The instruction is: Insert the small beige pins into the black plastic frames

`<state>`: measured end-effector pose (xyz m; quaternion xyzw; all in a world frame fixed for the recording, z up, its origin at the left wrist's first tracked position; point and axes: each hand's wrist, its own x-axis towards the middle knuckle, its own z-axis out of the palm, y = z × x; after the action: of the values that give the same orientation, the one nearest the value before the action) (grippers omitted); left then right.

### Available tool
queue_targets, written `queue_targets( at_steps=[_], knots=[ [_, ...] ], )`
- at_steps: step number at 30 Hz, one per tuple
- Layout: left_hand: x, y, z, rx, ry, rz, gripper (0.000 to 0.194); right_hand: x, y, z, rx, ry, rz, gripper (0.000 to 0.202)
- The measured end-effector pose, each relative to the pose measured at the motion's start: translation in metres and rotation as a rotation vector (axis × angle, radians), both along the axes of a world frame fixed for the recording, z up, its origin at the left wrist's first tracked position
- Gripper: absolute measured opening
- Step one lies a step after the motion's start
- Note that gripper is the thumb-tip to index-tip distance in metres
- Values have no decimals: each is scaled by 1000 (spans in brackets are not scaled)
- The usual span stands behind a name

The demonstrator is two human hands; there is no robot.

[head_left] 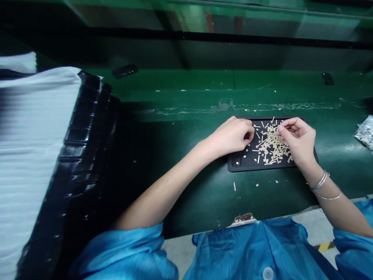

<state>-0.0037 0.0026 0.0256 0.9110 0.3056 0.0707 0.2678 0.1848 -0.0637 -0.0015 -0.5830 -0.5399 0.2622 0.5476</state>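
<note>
Both hands are loosely curled, the left hand (233, 135) knuckles-up, the right hand (298, 140) pinching its fingertips together.

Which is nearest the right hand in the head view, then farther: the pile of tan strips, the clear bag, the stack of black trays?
1. Pile of tan strips: under the right hand, on the small black tray.
2. Clear bag: far right edge.
3. Stack of black trays: far left.

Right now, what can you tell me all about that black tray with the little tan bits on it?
The black tray is flat, dark and rectangular with rounded corners and a low rim; it looks like plastic or rubber. It lies flat on the green table. A loose heap of small tan strips covers its right half, with a few spilled onto the table. The left hand rests over its left edge and the right hand over its right side.
</note>
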Motion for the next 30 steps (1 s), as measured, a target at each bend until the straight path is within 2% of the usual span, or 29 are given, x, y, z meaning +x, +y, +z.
queue_targets(
  at_steps=[5,12,16,19,22,25,28,30],
  knots=[
    [-5,3,6,-95,-83,108,18,1,0,-2,-11,84,-8,7],
    [-5,3,2,-83,-254,307,11,4,5,-4,6,201,-9,7],
    [-4,8,-8,-35,-490,416,5,2,1,-3,-26,197,5,8],
    [-11,24,-23,95,-587,521,6,2,-3,-2,-74,184,10,9],
    [-35,52,-39,277,-509,693,9,3,-6,-5,-106,169,7,8],
    [-73,83,-54,422,-376,970,7,5,-6,-8,-122,158,11,8],
    [-111,109,-64,416,-199,1244,21,5,-8,-10,-134,112,15,9],
    [-130,122,-68,387,-130,1353,31,3,-11,-10,-134,38,25,9]
  ],
)
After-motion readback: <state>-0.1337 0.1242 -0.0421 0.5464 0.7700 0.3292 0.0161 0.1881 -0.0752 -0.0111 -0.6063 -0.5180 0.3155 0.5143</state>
